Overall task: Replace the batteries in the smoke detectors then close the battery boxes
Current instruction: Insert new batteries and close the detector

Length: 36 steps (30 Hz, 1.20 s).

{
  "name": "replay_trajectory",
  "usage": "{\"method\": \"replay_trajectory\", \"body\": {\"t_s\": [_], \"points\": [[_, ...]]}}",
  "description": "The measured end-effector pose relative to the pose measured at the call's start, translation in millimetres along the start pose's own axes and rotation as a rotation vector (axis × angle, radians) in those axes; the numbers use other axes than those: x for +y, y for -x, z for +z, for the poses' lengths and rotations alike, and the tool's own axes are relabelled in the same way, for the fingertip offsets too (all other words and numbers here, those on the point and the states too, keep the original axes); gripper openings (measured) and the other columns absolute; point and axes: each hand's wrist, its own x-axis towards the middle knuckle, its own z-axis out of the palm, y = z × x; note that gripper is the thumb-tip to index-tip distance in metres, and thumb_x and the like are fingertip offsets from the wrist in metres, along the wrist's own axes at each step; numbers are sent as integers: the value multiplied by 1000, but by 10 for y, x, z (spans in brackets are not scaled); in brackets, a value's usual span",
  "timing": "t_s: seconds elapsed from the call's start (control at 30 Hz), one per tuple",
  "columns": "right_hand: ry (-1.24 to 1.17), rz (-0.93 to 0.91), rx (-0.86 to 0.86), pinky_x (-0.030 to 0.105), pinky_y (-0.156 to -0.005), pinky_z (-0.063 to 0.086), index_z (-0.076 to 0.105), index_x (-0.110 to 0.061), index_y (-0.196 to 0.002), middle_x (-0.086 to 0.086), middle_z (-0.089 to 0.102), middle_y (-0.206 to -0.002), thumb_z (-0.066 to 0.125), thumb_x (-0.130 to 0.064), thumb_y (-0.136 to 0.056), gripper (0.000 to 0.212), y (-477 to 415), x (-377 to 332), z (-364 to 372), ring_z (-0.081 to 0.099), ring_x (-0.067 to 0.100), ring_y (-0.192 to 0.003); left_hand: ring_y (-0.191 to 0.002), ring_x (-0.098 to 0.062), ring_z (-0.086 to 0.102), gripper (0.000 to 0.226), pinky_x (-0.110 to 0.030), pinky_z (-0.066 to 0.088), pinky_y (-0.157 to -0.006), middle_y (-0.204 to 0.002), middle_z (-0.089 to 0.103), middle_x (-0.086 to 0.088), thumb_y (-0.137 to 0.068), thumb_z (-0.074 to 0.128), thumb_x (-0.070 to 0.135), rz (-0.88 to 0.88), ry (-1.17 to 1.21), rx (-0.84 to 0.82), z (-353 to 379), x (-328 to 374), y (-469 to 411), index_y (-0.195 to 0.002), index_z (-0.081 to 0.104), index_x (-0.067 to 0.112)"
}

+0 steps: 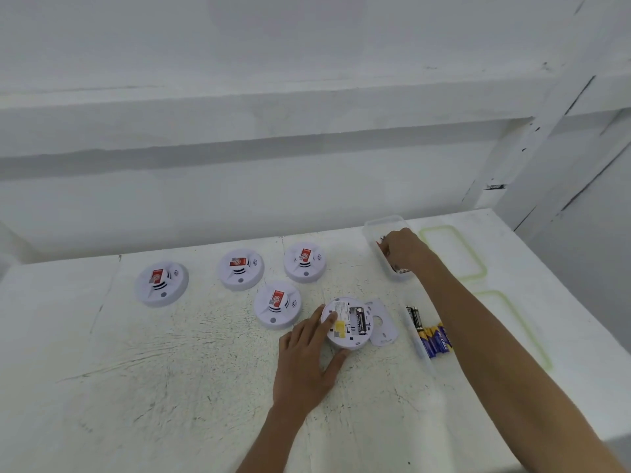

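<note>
Smoke detector number five lies nearest us, flipped on its face with the battery bay open and one dark battery seated in it; our left hand steadies it, fingers spread, forefinger on the back label and thumb against the near rim. Its detached round cover lies just beside it on the right, partly tucked under the body. Right of that sits a clear tray holding a row of blue-and-yellow batteries with two black ones at the far end — our right forearm crosses over the tray and hides its right side, so we cannot count what is in it. Beyond the forearm two green-edged lids rest flat on the white table, the nearer one half covered. Farther back, four more detectors sit face up with red labels, well apart from each other. Farthest, our right hand reaches into a second clear container — its fingers are curled down inside, and we cannot tell whether they pinch anything; only a hint of red and dark shapes shows beneath.
</note>
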Motion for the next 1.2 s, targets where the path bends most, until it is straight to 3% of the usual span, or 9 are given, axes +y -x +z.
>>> {"method": "replay_trajectory", "body": {"t_s": [0.07,0.23,0.37,0.47,0.57,0.63,0.77,1.2], "points": [[-27,-22,3,28,-63,54,72,-13,-83,5,66,-78,51,-2,-82,24,59,-11,-25,60,21,-70,-144,-6,36,65,-31,36,-111,-163,28,19,-96,52,64,-4,0,3,-3,7,-5,-154,34,41],[-313,18,171,11,-61,38,76,-12,-90,1,71,-87,63,-11,-88,13,169,112,21,62,18,-78,-144,-6,35,65,-32,35,-111,-163,29,18,-96,52,64,-8,6,-2,-8,10,-18,-154,34,40],[-409,-2,349,26,-87,44,74,-15,-89,2,75,-89,71,-21,-87,8,317,113,65,66,26,-92,-144,-8,37,64,-35,38,-111,-162,32,16,-96,51,63,-8,1,-5,-12,3,-18,-153,37,38],[-498,-57,498,32,-78,57,72,-13,-92,1,73,-81,73,-18,-86,8,556,-2,91,68,19,-80,-144,-9,38,64,-36,39,-110,-161,34,15,-96,50,64,-9,8,-5,-16,1,-16,-153,38,37],[-563,-111,601,27,-75,57,71,-14,-97,-1,72,-84,73,-19,-87,12,867,-158,142,67,12,-77,-144,-10,37,65,-38,39,-110,-161,35,14,-96,48,66,-10,0,-12,-22,16,-24,-153,38,37],[-658,-137,586,23,-75,57,71,-15,-97,-3,73,-83,74,-18,-87,11,1058,-249,201,68,8,-76,-144,-10,37,65,-38,39,-110,-161,35,14,-96,47,66,-10,-5,-15,-28,26,-25,-153,38,37],[-791,-207,529,30,-73,60,70,-14,-92,-4,73,-79,75,-15,-85,9,1365,-403,400,70,9,-74,-144,-11,38,66,-37,37,-110,-161,35,13,-95,44,68,-10,0,-15,-35,28,-20,-152,39,37],[-676,-297,442,29,-72,55,70,-21,-89,-10,69,-87,81,-19,-78,16,1765,-405,923,64,6,-80,-144,-10,37,72,-35,35,-110,-161,37,14,-94,34,76,0,3,-14,-43,29,-20,-153,38,36]]}}
